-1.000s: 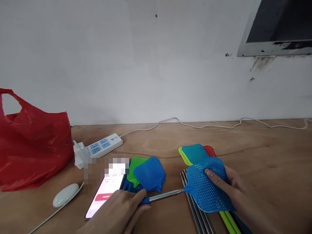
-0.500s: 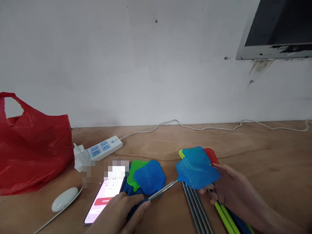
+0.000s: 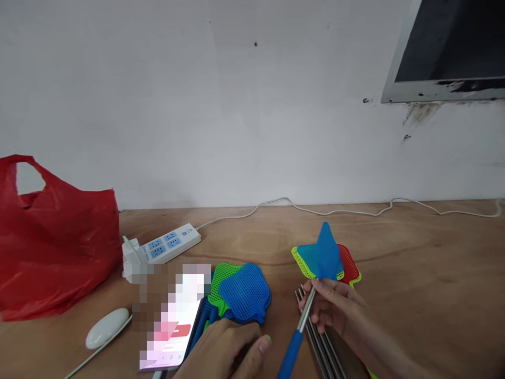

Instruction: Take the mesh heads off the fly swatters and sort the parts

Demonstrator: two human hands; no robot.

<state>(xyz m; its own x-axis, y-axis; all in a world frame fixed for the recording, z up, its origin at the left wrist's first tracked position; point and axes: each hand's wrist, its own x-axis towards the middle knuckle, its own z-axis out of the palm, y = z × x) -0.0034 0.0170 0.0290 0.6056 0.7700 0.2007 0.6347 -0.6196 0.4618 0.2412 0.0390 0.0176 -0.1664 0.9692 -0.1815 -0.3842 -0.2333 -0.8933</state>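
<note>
My right hand is closed round the metal shaft of a blue fly swatter, just below its mesh head, which stands edge-on above a pile of flat swatter heads in yellow-green, teal and red. The swatter's blue grip points down toward me. My left hand rests on the table with fingers curled, touching nothing I can make out, just below a second pile of blue and green swatters. Several metal shafts lie under my right hand.
A phone with a lit screen lies left of my left hand. Further left are a white mouse, a white power strip with its cable along the wall, and a red plastic bag. A dark panel hangs top right.
My left hand has let go of the blue swatter's grip. My right hand shifted from the mesh head to the shaft and turned the swatter, so the head stands edge-on and the grip points toward me.
</note>
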